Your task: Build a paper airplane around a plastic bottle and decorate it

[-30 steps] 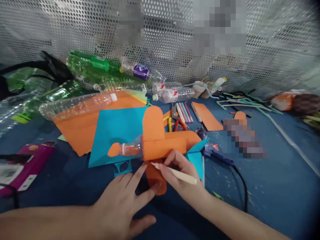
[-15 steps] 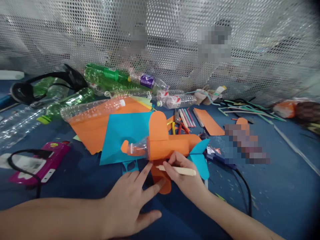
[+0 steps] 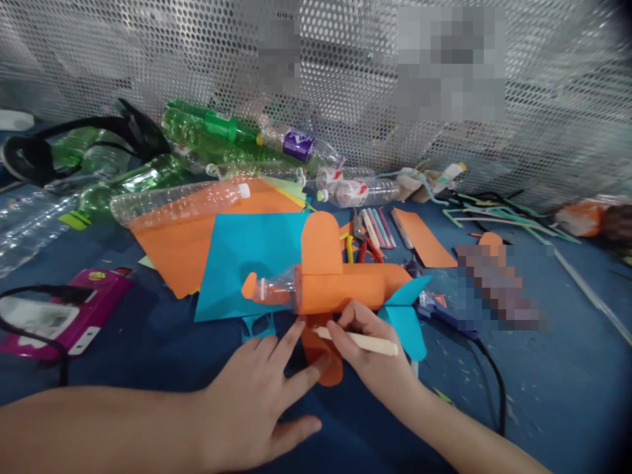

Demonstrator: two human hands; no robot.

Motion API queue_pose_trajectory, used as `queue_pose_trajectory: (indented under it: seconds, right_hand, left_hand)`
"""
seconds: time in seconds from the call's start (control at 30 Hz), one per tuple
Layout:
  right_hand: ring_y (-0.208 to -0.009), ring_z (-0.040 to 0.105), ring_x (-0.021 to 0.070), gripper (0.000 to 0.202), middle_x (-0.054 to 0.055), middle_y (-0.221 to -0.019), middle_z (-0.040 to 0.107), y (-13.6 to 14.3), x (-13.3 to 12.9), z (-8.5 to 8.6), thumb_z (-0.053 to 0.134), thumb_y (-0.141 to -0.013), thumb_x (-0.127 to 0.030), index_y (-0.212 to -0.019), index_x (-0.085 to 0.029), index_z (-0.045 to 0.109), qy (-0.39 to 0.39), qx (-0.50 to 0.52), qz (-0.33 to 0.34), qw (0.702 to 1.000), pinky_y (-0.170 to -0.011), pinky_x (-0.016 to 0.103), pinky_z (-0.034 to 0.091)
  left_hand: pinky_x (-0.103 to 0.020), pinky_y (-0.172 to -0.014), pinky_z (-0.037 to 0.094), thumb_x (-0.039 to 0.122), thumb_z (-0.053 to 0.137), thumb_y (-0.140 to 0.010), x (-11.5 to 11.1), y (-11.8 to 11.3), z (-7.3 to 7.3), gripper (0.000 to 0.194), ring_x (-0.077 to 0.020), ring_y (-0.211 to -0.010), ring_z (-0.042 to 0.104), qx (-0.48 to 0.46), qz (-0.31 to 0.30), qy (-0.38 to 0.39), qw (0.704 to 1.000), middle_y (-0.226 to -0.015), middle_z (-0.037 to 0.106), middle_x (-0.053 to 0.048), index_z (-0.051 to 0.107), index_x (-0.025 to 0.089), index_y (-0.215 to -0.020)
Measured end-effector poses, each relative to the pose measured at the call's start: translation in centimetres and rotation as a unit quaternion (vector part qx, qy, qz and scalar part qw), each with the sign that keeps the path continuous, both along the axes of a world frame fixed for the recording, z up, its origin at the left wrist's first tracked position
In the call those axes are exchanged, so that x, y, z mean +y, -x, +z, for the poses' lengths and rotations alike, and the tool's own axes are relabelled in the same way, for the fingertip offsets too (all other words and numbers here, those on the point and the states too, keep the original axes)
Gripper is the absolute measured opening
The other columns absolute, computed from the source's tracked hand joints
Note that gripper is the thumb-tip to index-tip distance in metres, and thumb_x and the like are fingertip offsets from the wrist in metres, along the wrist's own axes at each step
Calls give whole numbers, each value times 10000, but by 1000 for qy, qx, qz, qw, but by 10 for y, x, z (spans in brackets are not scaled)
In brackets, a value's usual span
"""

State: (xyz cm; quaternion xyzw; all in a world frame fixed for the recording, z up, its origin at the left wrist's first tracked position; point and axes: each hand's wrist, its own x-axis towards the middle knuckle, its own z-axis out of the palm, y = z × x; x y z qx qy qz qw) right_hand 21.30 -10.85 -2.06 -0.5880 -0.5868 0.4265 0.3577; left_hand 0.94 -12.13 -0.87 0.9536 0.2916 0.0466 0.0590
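A toy plane [image 3: 345, 289] made from a plastic bottle wrapped in orange paper lies in front of me. It has orange wings, blue tail fins [image 3: 407, 322] and an orange piece at the bottle's mouth. My left hand [image 3: 261, 388] is spread open, its fingertips on the near wing [image 3: 328, 368] and close to the body. In my right hand [image 3: 378, 359] a cream-coloured marker pen [image 3: 368, 341] is pinched, its tip at the near wing beside the body. A blue sheet [image 3: 251, 243] lies partly under the bottle's neck.
Behind the plane are orange sheets [image 3: 172, 250], marker pens [image 3: 378, 227], pliers [image 3: 356, 224] and several plastic bottles [image 3: 365, 192] along a perforated metal screen [image 3: 222, 59]. A purple box [image 3: 83, 313] with a black cable is at left; a blue corded tool [image 3: 444, 313] is at right.
The view has shifted slightly, so most things sit a little differently in the frame. Both hands keep nearly the same place on the wing, with the pen tip still at it.
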Motion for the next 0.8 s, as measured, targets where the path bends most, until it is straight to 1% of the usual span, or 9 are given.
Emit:
queue_pose_trajectory:
  seconds: [0.23, 0.5, 0.8]
  right_hand:
    - [-474, 322, 88, 281, -82, -515, 367, 1, 0, 2, 549, -854, -326, -662, -220, 374, 3, -10, 0, 1000, -429, 211, 248]
    - [-470, 327, 87, 272, -80, -513, 371, 1, 1, 1, 547, -847, -300, -657, -220, 371, 0, -24, -7, 1000, -428, 207, 252]
    - [-467, 325, 85, 273, -81, -511, 372, 2, 0, 4, 548, -844, -296, -653, -220, 369, -3, -15, -4, 1000, -425, 202, 250]
  left_hand:
    - [-503, -660, 505, 521, 454, -872, -1, 0, -5, 631, -319, -853, 581, -7, 16, 4, 1000, -1351, 385, -275, 276, 257, -1418]
    - [-493, -653, 507, 509, 487, -859, -1, 0, -5, 632, -318, -844, 587, -6, 13, 5, 1000, -1346, 390, -284, 309, 247, -1406]
    - [-494, -667, 503, 499, 478, -864, -3, 1, -7, 644, -315, -853, 581, -17, 19, -4, 1000, -1362, 370, -277, 269, 253, -1421]
